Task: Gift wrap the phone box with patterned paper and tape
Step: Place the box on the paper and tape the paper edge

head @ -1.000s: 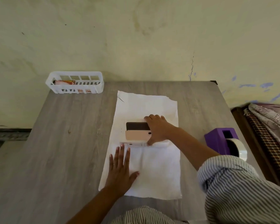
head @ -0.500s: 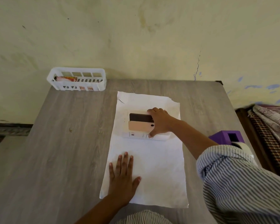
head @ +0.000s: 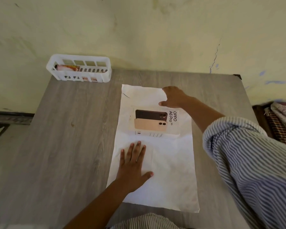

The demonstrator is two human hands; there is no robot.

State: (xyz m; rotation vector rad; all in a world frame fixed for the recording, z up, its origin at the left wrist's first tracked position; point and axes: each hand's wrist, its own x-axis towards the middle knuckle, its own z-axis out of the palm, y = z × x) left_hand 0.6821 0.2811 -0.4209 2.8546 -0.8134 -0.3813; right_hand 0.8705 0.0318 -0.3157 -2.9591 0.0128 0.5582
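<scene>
Pressing flat on the near half of the paper, the left hand lies palm down with fingers straight and spread, holding nothing; it pins the sheet just short of the box.

Item, box: rests label-up on the far half of the paper, all edges inside the sheet, its near side wall showing. Nothing touches its lid. Half a second ago the right hand lay over its right end; that hand is now off it, so the lid print is uncovered.

Item, right hand: now beyond the box, at the far edge of the paper, thumb stretched toward the box's far right corner, fingers bent down over the paper's edge. Whether it pinches the sheet or only touches it, I cannot tell.

Judgement: the box looks placed and the far flap is likely next to be lifted over it. No fold or tape is on yet.

Writing, lid: "OPPO A6 Pro 5G", set sideways along the right end, beside a picture of two phones, dark above tan. Small print on the near side wall is too fine to read.

Item, basket: white, slotted, far left of the box at the table back edge, holding printed packets, unreadable.
</scene>
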